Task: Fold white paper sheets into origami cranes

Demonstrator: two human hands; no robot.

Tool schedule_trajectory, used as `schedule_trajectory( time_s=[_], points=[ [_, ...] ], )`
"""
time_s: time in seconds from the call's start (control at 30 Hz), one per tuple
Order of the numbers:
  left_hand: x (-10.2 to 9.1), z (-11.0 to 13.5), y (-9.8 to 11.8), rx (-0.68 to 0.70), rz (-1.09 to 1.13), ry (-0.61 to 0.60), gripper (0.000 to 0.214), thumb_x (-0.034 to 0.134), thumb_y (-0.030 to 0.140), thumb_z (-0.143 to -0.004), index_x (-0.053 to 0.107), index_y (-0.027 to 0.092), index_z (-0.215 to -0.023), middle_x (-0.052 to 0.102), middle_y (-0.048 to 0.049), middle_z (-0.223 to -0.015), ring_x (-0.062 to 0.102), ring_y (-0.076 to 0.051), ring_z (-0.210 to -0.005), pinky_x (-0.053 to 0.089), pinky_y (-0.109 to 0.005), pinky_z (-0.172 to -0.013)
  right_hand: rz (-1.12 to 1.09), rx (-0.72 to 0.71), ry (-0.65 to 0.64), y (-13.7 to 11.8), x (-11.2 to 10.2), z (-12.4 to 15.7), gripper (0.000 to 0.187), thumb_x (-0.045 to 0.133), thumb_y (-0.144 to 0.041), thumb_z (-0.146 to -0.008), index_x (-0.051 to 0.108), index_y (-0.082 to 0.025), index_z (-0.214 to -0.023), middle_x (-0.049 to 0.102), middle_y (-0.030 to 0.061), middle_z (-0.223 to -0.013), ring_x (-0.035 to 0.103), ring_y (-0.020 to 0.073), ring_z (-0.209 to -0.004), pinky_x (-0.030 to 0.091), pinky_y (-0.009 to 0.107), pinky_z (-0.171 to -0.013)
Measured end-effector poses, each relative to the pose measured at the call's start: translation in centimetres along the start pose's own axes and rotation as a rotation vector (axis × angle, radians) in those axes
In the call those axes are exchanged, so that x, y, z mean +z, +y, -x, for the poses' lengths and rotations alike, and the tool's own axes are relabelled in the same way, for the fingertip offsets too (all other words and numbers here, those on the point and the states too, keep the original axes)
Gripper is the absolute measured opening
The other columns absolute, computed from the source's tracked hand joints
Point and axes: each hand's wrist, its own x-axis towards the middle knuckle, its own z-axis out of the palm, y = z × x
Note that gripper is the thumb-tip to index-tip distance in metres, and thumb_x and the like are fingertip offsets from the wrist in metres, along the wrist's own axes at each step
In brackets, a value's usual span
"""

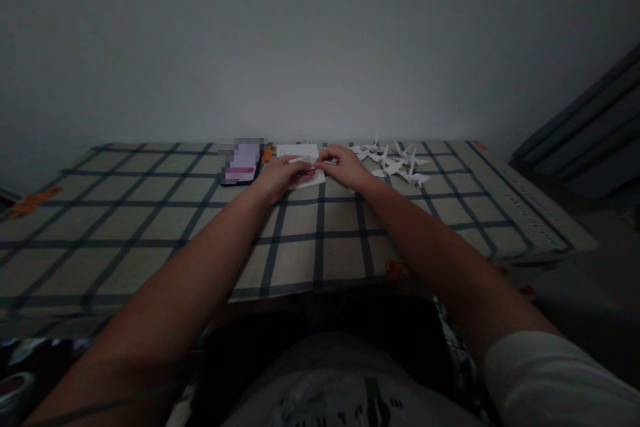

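My left hand [284, 177] and my right hand [344, 165] meet near the back of the table. Between their fingertips is a small piece of folded white paper [309, 161], partly covered by the fingers. Both hands are closed in a pinch, the left on the paper's near left side and the right on its right end. White paper sheets [295, 149] lie flat beneath and behind the hands. Just right of my right hand sits a cluster of several folded white paper cranes [395, 165].
A phone [243, 161] with a lit screen lies left of my hands. A checked cloth [300, 253] covers the table, which stands against a plain wall [320, 40]. Grey hanging fabric [590, 127] is at the far right. The table's near edge runs in front of my lap.
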Motion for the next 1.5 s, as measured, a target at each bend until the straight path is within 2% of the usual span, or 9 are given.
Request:
schedule_trajectory(
  time_s=[0.13, 0.4, 0.57, 0.7, 0.83, 1.0, 1.23, 1.37, 1.5],
  points=[
    [-0.1, -0.1, -0.4, 0.05, -0.031, 0.01, 0.033, 0.087, 0.009, -0.061, 0.074, 0.008, -0.091, 0.076, -0.01, -0.089, 0.072, -0.014, -0.076, 0.06, -0.024, -0.08, -0.006, 0.012, 0.0, 0.0, 0.0, 0.0, 0.009, 0.07, -0.024, -0.082, 0.07, -0.016, -0.081, 0.069, 0.0041, -0.085, 0.06, 0.0174, -0.083, 0.044, 0.031, -0.081],
    [-0.3, -0.5, -0.3, 0.066, -0.056, 0.081, 0.019, 0.081, 0.007, -0.07, 0.071, 0.009, -0.087, 0.075, -0.0079, -0.083, 0.072, -0.014, -0.074, 0.061, -0.026, -0.081, -0.192, 0.052, 0.023, 0.7, 0.4, -0.1, 0.016, 0.069, -0.032, -0.083, 0.067, -0.018, -0.089, 0.07, 0.0039, -0.094, 0.062, 0.0169, -0.089, 0.048, 0.033, -0.088],
    [-0.1, -0.2, 0.0, 0.025, -0.043, 0.075, 0.02, 0.079, 0.005, -0.069, 0.071, 0.009, -0.087, 0.074, -0.0082, -0.083, 0.071, -0.012, -0.07, 0.06, -0.023, -0.077, -0.308, 0.133, -0.016, 1.5, 0.8, -0.2, 0.02, 0.072, -0.036, -0.08, 0.065, -0.019, -0.087, 0.068, 0.0023, -0.088, 0.061, 0.0151, -0.079, 0.051, 0.03, -0.076],
    [0.1, 0.1, 0.1, -0.025, -0.035, 0.004, 0.023, 0.081, 0.008, -0.068, 0.073, 0.008, -0.09, 0.075, -0.0092, -0.085, 0.071, -0.012, -0.072, 0.058, -0.019, -0.072, -0.299, 0.122, -0.024, 1.8, 0.7, 0.0, 0.021, 0.074, -0.037, -0.078, 0.067, -0.018, -0.084, 0.068, 0.0023, -0.083, 0.061, 0.0148, -0.077, 0.051, 0.029, -0.073],
    [-0.2, -0.1, -0.1, 0.025, -0.084, -0.007, 0.023, 0.085, 0.018, -0.069, 0.075, 0.01, -0.088, 0.075, -0.0086, -0.085, 0.069, -0.011, -0.071, 0.057, -0.02, -0.071, -0.318, 0.163, -0.016, 1.3, 0.7, 0.0, 0.022, 0.076, -0.036, -0.077, 0.067, -0.018, -0.086, 0.068, 0.0026, -0.087, 0.061, 0.0136, -0.077, 0.053, 0.027, -0.072],
    [-0.7, -0.7, -0.3, 0.076, -0.046, 0.025, 0.021, 0.084, 0.016, -0.07, 0.074, 0.011, -0.087, 0.074, -0.0063, -0.085, 0.068, -0.011, -0.072, 0.057, -0.02, -0.073, -0.504, 0.306, 0.02, 0.9, 0.7, -0.2, 0.017, 0.074, -0.029, -0.08, 0.067, -0.019, -0.091, 0.067, 0.0002, -0.083, 0.06, 0.0097, -0.069, 0.054, 0.023, -0.067],
    [-0.3, 0.1, 0.2, -0.046, -0.101, -0.011, 0.024, 0.086, 0.01, -0.064, 0.074, 0.009, -0.085, 0.075, -0.0082, -0.084, 0.069, -0.012, -0.071, 0.058, -0.021, -0.072, -0.511, 0.35, -0.019, 0.9, 0.5, -0.3, 0.01, 0.075, -0.023, -0.077, 0.069, -0.017, -0.082, 0.067, 0.0001, -0.071, 0.06, 0.01, -0.065, 0.053, 0.023, -0.065],
    [-0.2, 0.3, -0.1, -0.026, -0.204, -0.022, 0.02, 0.088, 0.02, -0.063, 0.075, 0.01, -0.074, 0.074, -0.0087, -0.074, 0.067, -0.013, -0.067, 0.057, -0.022, -0.067, -0.451, 0.337, -0.062, 0.7, 0.4, -0.2, 0.006, 0.074, -0.02, -0.078, 0.071, -0.016, -0.083, 0.068, 0.0004, -0.07, 0.061, 0.0108, -0.064, 0.05, 0.023, -0.062],
    [-0.4, 0.3, -0.1, 0.023, -0.24, -0.027, 0.027, 0.091, 0.031, -0.06, 0.075, 0.013, -0.071, 0.072, -0.0067, -0.069, 0.063, -0.012, -0.06, 0.053, -0.02, -0.058, -0.53, 0.36, -0.046, 0.5, 0.4, -0.3, 0.015, 0.074, -0.021, -0.079, 0.071, -0.018, -0.094, 0.068, -0.0012, -0.072, 0.06, 0.0103, -0.062, 0.051, 0.023, -0.061]
  ],
)
